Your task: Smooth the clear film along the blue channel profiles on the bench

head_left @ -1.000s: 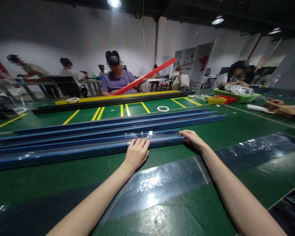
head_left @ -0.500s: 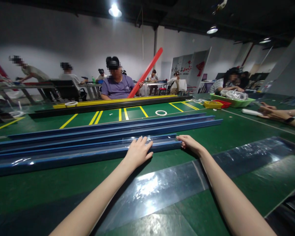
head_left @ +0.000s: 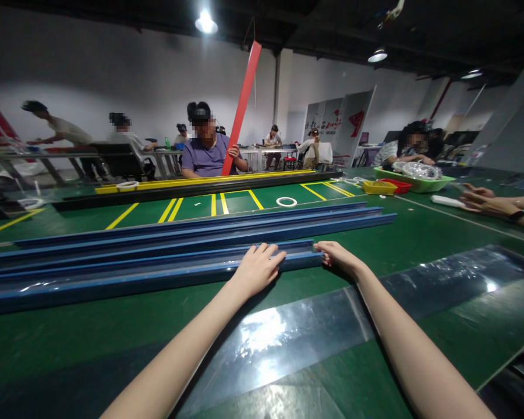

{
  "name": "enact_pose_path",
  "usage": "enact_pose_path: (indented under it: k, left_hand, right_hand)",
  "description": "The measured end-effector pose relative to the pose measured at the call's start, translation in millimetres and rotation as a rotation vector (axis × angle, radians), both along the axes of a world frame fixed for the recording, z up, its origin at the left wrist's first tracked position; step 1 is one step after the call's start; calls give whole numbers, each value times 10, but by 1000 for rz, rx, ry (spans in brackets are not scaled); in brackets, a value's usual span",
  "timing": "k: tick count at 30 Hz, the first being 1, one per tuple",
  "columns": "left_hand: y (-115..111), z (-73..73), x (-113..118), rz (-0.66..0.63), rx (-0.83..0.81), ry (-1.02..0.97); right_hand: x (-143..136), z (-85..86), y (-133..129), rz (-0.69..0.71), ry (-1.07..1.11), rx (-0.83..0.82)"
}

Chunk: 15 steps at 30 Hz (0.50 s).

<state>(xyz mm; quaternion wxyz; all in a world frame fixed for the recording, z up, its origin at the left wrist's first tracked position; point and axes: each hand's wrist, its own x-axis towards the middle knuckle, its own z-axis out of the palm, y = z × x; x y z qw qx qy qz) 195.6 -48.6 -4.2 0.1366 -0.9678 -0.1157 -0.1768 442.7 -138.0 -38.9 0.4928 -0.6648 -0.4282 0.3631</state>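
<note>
A long blue channel (head_left: 126,273) with raised edges lies across the green table, with clear plastic film inside its groove. My left hand (head_left: 258,272) rests palm down on it near its right end, fingers stretched and slightly apart. At that right end, my right hand (head_left: 338,257) has its fingers curled round the end of the channel; whether film is pinched there too I cannot tell. Just behind lies another long blue channel (head_left: 349,222), parallel to the first. A wide strip of clear plastic film (head_left: 305,326) lies flat beneath my forearms.
Farther back are black and yellow strips (head_left: 201,186) and a white ring (head_left: 286,202). Green (head_left: 432,185), yellow (head_left: 378,186) and red trays stand at the back right. A co-worker's hands (head_left: 489,201) are at the right edge. Across the table, a person holds a red strip (head_left: 243,105).
My left hand has slid a little to the right along the channel. My right hand stays at its end. Across the table, the red strip has swung more upright.
</note>
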Motion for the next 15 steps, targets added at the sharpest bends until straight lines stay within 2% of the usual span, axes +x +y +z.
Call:
enact_pose_path:
  k: [7,15]
  left_hand:
    - [5,-6,-15,1,-61,28]
    - [14,67,-20,32,-178,75]
  right_hand:
    - [-2,-49,1,-54,8,46]
    - [-4,-26,2,-63,44,39]
